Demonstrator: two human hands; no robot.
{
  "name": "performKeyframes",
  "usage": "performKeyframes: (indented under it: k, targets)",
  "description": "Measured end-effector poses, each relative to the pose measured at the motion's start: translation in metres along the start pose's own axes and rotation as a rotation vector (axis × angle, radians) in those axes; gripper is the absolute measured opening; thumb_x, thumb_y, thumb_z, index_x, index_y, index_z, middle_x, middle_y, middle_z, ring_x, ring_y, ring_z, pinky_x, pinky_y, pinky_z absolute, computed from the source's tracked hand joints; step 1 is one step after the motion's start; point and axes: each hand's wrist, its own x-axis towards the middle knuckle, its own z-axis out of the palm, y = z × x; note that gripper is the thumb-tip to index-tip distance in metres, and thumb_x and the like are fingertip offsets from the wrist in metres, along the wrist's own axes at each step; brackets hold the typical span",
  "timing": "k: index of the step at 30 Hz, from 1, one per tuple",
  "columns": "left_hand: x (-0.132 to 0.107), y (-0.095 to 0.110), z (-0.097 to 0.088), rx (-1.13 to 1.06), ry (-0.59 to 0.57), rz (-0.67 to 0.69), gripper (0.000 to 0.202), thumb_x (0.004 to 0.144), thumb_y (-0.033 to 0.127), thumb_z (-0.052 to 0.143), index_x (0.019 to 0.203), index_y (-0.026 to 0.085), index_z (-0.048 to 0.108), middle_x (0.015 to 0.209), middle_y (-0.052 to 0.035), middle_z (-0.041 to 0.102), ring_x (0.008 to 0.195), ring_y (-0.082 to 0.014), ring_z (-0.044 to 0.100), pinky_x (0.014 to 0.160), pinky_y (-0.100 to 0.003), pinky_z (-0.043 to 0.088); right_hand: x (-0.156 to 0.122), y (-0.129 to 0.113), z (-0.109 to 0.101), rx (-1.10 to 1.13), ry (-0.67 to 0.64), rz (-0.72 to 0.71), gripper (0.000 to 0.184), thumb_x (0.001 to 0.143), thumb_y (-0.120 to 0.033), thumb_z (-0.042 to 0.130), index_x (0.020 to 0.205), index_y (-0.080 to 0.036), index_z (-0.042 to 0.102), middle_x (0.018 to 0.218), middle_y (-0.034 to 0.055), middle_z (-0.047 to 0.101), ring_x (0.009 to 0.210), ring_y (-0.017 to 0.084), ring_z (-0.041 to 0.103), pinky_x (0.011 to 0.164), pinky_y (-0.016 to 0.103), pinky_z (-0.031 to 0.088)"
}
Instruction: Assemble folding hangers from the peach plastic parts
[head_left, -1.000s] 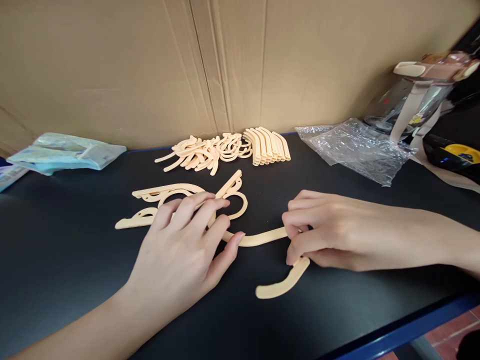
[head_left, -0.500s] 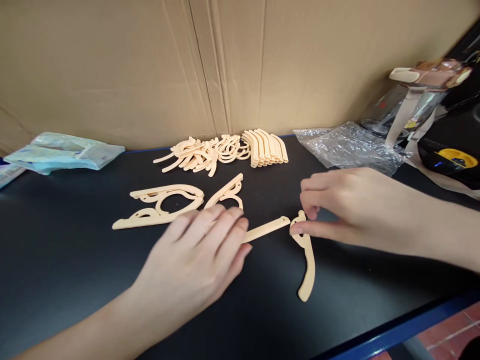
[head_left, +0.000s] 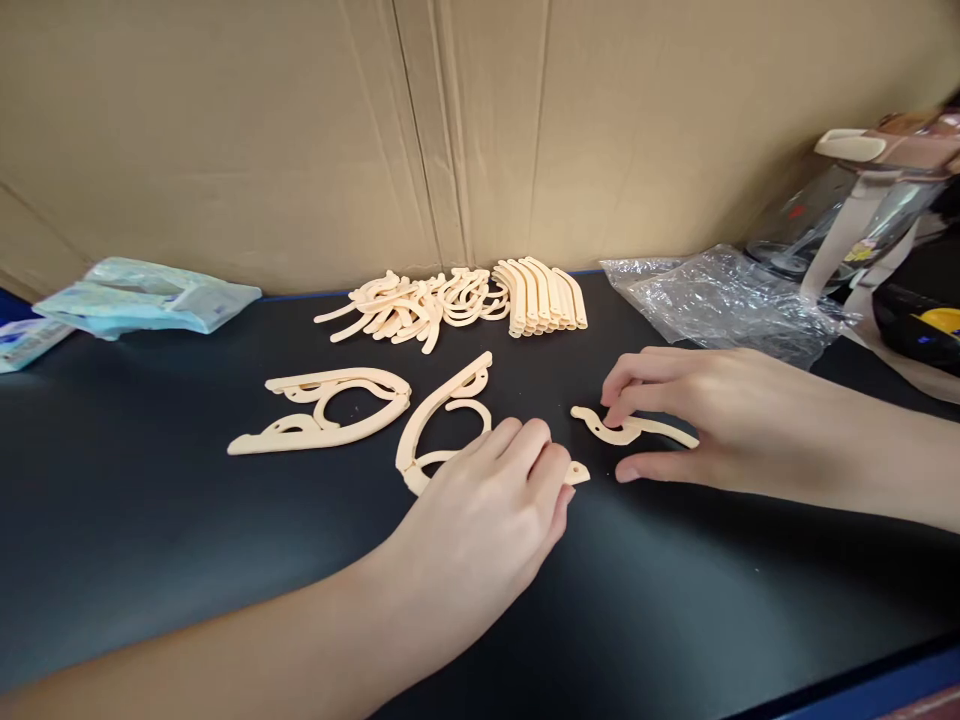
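My left hand (head_left: 499,520) is curled over the right arm of a cream plastic folding hanger (head_left: 420,430), pressing it on the black table. The holed end of that arm sticks out past my fingertips. Its hook partly shows above my hand. My right hand (head_left: 667,420) has its thumb and fingers apart around a loose curved cream piece (head_left: 616,435). The fingertips touch or hover at its curve, and the thumb is off it; the palm side hides its far end. A second folding hanger (head_left: 360,432) lies left of my left hand, its two arms pointing left.
At the back are a heap of loose cream parts (head_left: 397,308) and a neat stack of curved arms (head_left: 544,295). A clear plastic bag (head_left: 720,300) and a strapped bottle (head_left: 874,200) stand right. Pale blue packaging (head_left: 150,295) lies left, before a cardboard wall (head_left: 300,130).
My left hand has moved right along the hanger's arm, uncovering more of the hanger. The loose curved piece has turned from pointing toward me to lying sideways, and my right thumb has come off it.
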Motion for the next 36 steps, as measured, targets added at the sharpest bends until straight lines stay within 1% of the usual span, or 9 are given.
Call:
performKeyframes:
  k: [2,6,11,14,17,20,24,30,36]
  targets:
    - [-0.001,0.000,0.000,-0.016,0.023,-0.011,0.024,0.097,0.008,0.045,0.081,0.014,0.063,0.077,-0.0025,0.060,0.069,-0.0180,0.056,0.058,-0.030,0.043,0.000,-0.003,0.006,0.049,0.074,0.007,0.013,0.090,-0.030,0.067,0.091,-0.021,0.075,0.111,0.0060,0.073,0.090,0.022,0.073,0.071,0.032,0.053]
    - [-0.001,0.000,-0.002,-0.052,0.054,-0.088,0.022,0.096,0.010,0.044,0.081,0.015,0.059,0.074,-0.0007,0.059,0.062,-0.0156,0.056,0.052,-0.029,0.040,0.000,-0.011,0.017,0.180,0.175,0.070,0.019,0.092,-0.021,0.058,0.081,-0.021,0.074,0.116,0.0074,0.073,0.107,0.023,0.070,0.081,0.032,0.054]
    - [-0.003,-0.002,-0.004,-0.066,0.044,-0.104,0.019,0.100,0.012,0.041,0.101,0.017,0.059,0.073,0.0030,0.057,0.051,-0.0121,0.055,0.044,-0.027,0.035,0.005,-0.016,0.012,0.413,0.154,0.097,0.007,0.084,-0.015,0.061,0.080,-0.020,0.063,0.096,0.0038,0.071,0.082,0.016,0.066,0.073,0.028,0.050]
    - [-0.004,-0.001,-0.004,-0.122,0.016,-0.133,0.019,0.101,0.014,0.040,0.104,0.017,0.058,0.070,0.0046,0.058,0.050,-0.0115,0.056,0.044,-0.026,0.035,0.005,-0.018,0.006,0.479,0.104,0.087,0.008,0.090,-0.016,0.054,0.085,-0.020,0.058,0.077,-0.0015,0.062,0.064,0.011,0.056,0.059,0.024,0.043]
    - [-0.005,-0.002,-0.001,-0.243,-0.023,-0.206,0.013,0.100,0.019,0.046,0.095,0.017,0.058,0.068,0.0057,0.060,0.050,-0.0103,0.056,0.044,-0.025,0.035,0.004,-0.019,0.005,0.508,0.027,0.091,0.011,0.100,-0.022,0.044,0.091,-0.021,0.051,0.068,-0.0057,0.054,0.053,0.009,0.047,0.050,0.023,0.036]
    - [-0.005,-0.004,0.001,-0.301,-0.024,-0.242,0.016,0.099,0.022,0.049,0.084,0.019,0.054,0.065,0.0069,0.058,0.047,-0.0089,0.052,0.045,-0.024,0.032,0.003,-0.020,0.006,0.479,0.019,0.072,0.012,0.102,-0.023,0.040,0.092,-0.022,0.045,0.066,-0.0077,0.049,0.050,0.008,0.043,0.049,0.023,0.033]
    - [-0.004,-0.005,-0.003,-0.298,-0.048,-0.209,0.021,0.100,0.020,0.045,0.079,0.020,0.046,0.064,0.0069,0.053,0.049,-0.0095,0.051,0.046,-0.025,0.031,0.003,-0.018,0.007,0.424,0.048,0.053,0.008,0.102,-0.020,0.039,0.094,-0.023,0.042,0.062,-0.0094,0.042,0.047,0.009,0.039,0.049,0.024,0.031]
    - [-0.004,-0.005,-0.005,-0.283,-0.068,-0.182,0.022,0.102,0.019,0.039,0.081,0.021,0.044,0.064,0.0065,0.053,0.051,-0.0107,0.052,0.047,-0.025,0.031,0.004,-0.016,0.008,0.385,-0.109,0.054,0.024,0.107,-0.035,0.035,0.088,-0.023,0.044,0.072,-0.0035,0.057,0.056,0.012,0.051,0.055,0.027,0.031]
    - [-0.007,-0.006,0.002,-0.300,-0.033,-0.184,0.021,0.104,0.021,0.035,0.084,0.023,0.040,0.064,0.0079,0.051,0.050,-0.0109,0.052,0.047,-0.026,0.030,0.004,-0.010,0.010,0.335,-0.109,-0.027,0.032,0.106,-0.035,0.036,0.080,-0.021,0.048,0.064,-0.0039,0.050,0.053,0.011,0.044,0.054,0.028,0.027]
